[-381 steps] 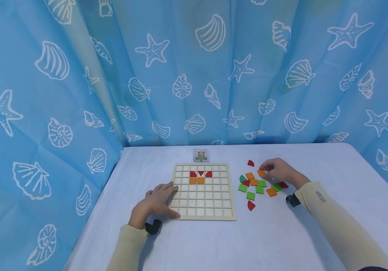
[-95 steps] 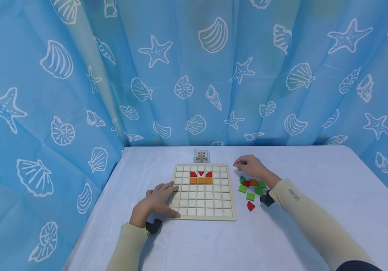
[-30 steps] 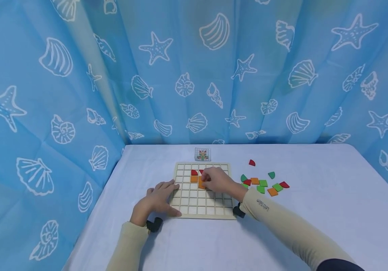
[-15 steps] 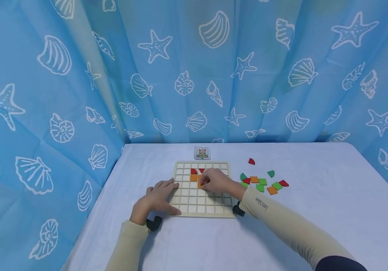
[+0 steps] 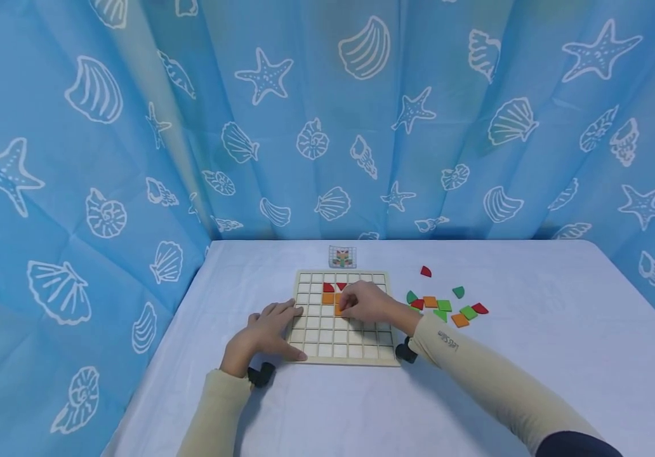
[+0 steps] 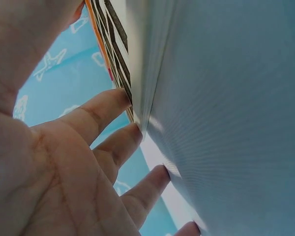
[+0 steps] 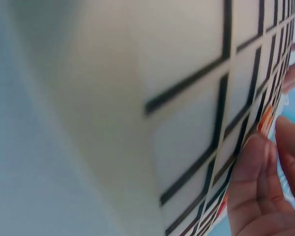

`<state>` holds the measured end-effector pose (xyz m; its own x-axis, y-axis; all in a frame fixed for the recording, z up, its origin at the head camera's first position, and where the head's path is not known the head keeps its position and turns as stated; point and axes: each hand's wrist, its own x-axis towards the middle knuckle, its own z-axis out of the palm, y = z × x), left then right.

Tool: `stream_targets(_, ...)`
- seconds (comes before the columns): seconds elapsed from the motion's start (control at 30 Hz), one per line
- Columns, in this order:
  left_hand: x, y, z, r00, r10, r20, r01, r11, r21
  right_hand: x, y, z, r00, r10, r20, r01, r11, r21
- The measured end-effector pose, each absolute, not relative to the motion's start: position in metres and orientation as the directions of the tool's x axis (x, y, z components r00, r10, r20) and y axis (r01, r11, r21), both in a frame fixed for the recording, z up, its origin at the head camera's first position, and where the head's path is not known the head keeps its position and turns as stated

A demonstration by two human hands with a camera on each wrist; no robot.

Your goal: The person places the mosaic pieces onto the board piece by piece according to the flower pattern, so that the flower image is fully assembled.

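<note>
Visibly, "LetsSlim" lettering [image 5: 449, 341] on right sleeve [image 5: 493, 377], right grip [image 5: 369, 302] pinching orange tile [image 5: 337, 310], left grip [image 5: 267, 331] spread against board [image 5: 346, 362]

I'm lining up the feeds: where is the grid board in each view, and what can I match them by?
Head: the grid board lies below the picture's centre, with the left hand at its left edge.
Left wrist: a steep, narrow strip at the top, near the middle.
Right wrist: fills much of the middle, its grid narrowing toward the right edge.
Shared landmark: the blue curtain, only slivers in the right wrist view.
</note>
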<state>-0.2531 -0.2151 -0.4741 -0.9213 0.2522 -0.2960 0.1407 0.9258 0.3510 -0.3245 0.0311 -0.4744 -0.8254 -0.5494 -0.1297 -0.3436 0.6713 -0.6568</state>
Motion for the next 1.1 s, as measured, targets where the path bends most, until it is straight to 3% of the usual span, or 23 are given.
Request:
stream_targets(0.7, -0.251, -0.213, -0.472, -0.919, 0.25, -0.303, 0.133, 0.924, 0.358, -0.337, 0.088, -0.479, -0.845, -0.526, -0.097, -0.317, 0.639, -0.701)
stream_targets(1.1, -0.251, -0.214, -0.471, -0.921, 0.247, -0.301, 0.131, 0.924, 0.359, -0.359, 0.144, -0.468, -0.925, -0.366, -0.104, -0.217, 0.733, -0.645)
